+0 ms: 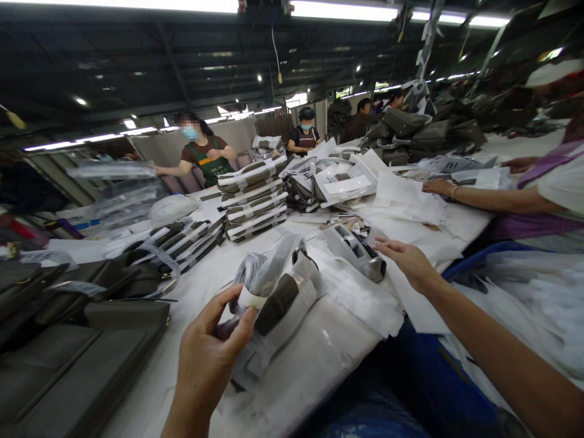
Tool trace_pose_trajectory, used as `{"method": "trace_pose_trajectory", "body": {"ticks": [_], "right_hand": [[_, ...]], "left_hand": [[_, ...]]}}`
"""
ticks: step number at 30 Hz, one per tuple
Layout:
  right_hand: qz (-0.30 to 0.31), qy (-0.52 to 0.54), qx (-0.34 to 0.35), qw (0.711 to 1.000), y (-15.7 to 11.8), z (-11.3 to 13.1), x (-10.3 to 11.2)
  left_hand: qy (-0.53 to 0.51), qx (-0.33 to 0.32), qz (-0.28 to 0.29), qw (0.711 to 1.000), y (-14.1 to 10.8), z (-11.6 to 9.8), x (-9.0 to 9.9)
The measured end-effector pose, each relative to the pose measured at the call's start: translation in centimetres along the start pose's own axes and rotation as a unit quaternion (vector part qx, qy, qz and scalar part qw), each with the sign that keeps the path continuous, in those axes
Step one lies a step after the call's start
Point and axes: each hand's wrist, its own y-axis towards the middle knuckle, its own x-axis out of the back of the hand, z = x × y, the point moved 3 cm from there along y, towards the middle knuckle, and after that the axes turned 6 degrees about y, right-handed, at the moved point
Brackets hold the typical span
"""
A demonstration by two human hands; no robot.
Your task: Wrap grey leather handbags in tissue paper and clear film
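My left hand (214, 347) is closed, thumb and fingers pinching a wrapped strap (253, 274), bent into a loop with a white band round it. Beside that strap, on the table, is a dark grey-brown piece (276, 304) partly covered in translucent wrapping; whether the two are joined I cannot tell. My right hand (408, 261) reaches forward with its fingers stretched out and holds nothing. Just left of its fingertips lies a grey tape dispenser (356, 249), resting on thin white wrapping sheets (360, 298).
Dark bags (86, 347) lie along the left, and a stack of wrapped bags (253, 198) stands ahead. White sheets (401, 201) cover the table's right part. A blue bin (474, 258) holds white wrapping at right. Co-workers stand across, and a co-worker's arm (497, 198) reaches in from the right.
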Motion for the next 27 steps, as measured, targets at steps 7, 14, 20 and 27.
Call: {"method": "trace_pose_trajectory", "body": {"ticks": [7, 14, 20, 27], "right_hand": [[-0.009, 0.158, -0.132, 0.979, -4.5, -3.4, 0.4], [-0.049, 0.149, -0.139, 0.978, -4.6, -5.6, -0.9], [-0.063, 0.13, -0.128, 0.981, -5.1, -6.3, -0.3], [-0.018, 0.099, -0.051, 0.994, -8.6, -1.1, -2.6]], "left_hand": [[-0.052, 0.026, 0.001, 0.998, 0.1, -0.1, 0.0], [-0.15, 0.052, 0.025, 0.987, 0.9, 0.3, 0.0], [-0.155, 0.045, 0.043, 0.986, 1.0, 0.6, 0.0], [-0.152, 0.031, 0.04, 0.987, 1.1, 0.5, -0.2]]}}
